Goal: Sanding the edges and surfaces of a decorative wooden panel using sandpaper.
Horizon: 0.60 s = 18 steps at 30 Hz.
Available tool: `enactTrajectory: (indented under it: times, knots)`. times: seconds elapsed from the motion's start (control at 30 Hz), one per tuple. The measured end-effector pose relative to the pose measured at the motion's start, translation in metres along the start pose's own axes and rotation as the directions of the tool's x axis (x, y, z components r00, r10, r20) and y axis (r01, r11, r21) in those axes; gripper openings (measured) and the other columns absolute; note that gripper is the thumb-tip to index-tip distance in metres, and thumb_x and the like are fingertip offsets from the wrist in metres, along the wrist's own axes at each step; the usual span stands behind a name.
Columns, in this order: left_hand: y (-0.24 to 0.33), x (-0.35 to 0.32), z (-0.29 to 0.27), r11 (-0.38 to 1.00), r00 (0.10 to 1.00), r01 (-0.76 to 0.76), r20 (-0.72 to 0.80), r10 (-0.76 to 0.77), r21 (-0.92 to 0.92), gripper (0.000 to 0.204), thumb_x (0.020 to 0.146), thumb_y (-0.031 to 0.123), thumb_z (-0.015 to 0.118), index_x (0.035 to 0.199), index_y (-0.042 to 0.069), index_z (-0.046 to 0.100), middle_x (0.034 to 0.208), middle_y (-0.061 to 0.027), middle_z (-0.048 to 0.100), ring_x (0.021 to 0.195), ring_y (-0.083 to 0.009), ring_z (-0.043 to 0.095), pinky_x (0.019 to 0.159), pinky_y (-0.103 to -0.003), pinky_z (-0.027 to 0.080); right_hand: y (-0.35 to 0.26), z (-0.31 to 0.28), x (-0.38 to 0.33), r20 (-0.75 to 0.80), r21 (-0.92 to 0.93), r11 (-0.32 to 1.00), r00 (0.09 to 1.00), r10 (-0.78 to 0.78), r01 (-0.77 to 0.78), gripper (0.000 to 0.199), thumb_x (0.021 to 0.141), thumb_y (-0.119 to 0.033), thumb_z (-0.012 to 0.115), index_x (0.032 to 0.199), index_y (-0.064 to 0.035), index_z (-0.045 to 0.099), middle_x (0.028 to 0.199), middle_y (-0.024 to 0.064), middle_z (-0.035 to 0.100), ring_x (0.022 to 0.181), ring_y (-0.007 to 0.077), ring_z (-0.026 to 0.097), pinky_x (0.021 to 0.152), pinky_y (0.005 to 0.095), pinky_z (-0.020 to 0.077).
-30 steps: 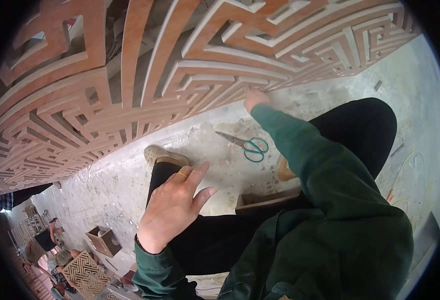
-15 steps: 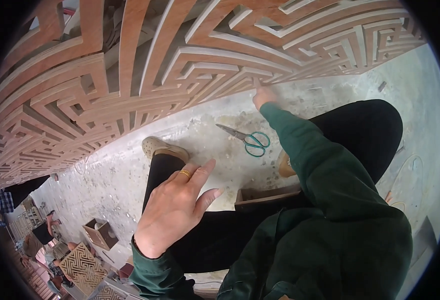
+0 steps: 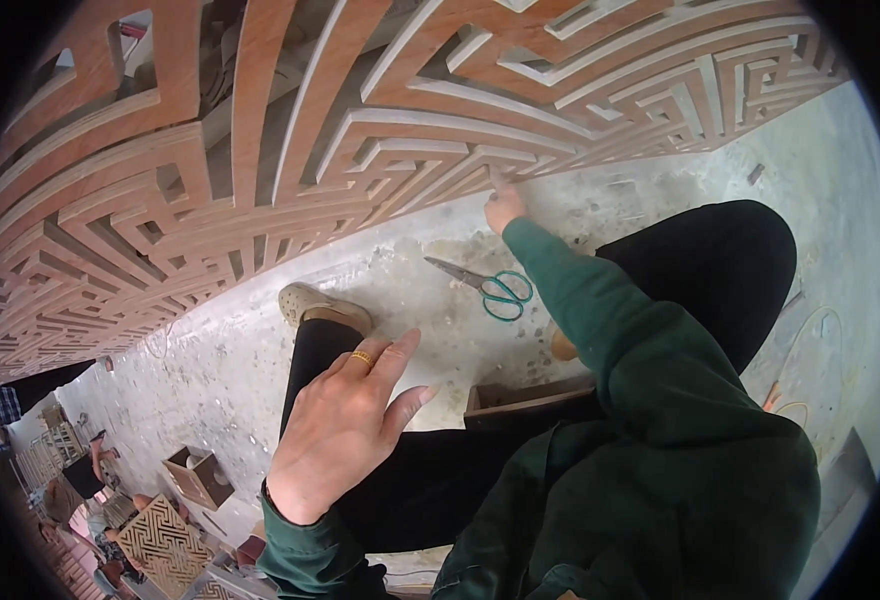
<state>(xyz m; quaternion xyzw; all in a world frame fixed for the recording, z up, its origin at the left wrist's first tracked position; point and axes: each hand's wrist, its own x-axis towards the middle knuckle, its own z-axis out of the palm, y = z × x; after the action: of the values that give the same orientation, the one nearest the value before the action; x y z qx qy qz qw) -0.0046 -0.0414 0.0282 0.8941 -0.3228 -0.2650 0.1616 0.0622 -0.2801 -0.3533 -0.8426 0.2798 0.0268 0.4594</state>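
A large wooden lattice panel [image 3: 380, 150] with reddish faces and pale cut edges stands before me, filling the top of the view. My right hand [image 3: 503, 207] is at its lower edge, one finger stretched out onto the lattice. The other fingers are mostly hidden, and I see nothing held. Above my left thigh hovers my left hand [image 3: 340, 425], fingers extended and thumb apart, a gold ring on one finger. It holds nothing. Scissors [image 3: 495, 292] with teal handles lie on the floor between my feet, touched by neither hand.
An open wooden box [image 3: 530, 397] sits between my legs, and another box [image 3: 198, 478] stands farther left. At lower left, people are around a smaller lattice panel [image 3: 165, 545]. A thin cable [image 3: 828, 315] lies on the floor [image 3: 210, 395] at the right.
My right hand has slid a little left and down along the panel's lower edge. My left hand stays nearly in place, and the whole view has shifted slightly.
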Motion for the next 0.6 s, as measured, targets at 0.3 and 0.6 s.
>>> enactTrajectory:
  times: [0.3,0.6]
  knots:
    - [0.001,0.005,0.004,1.0,1.0,-0.024,0.016,0.024,0.001,0.044,0.087,0.026,0.063,0.124,0.006,0.052,0.1,-0.0144,0.059,0.085,-0.036,0.058,0.071,-0.042,0.049,-0.018,-0.018,-0.01,0.042,-0.136,0.985,0.993,0.111,-0.105,0.072,0.078,-0.009,0.049,0.145,-0.0277,0.029,0.117,0.0209,0.059,0.107,0.0398,0.056,0.09,0.0471,0.0442]
    - [-0.004,0.001,0.005,1.0,0.999,-0.015,0.032,0.015,0.012,0.042,0.088,0.025,0.061,0.124,0.005,0.052,0.099,-0.0153,0.059,0.086,-0.0351,0.059,0.073,-0.042,0.049,-0.013,-0.016,0.009,0.069,-0.241,0.97,0.997,0.047,-0.029,0.069,0.077,-0.009,0.05,0.143,-0.0232,0.033,0.117,0.0229,0.059,0.109,0.0404,0.055,0.092,0.0456,0.0439]
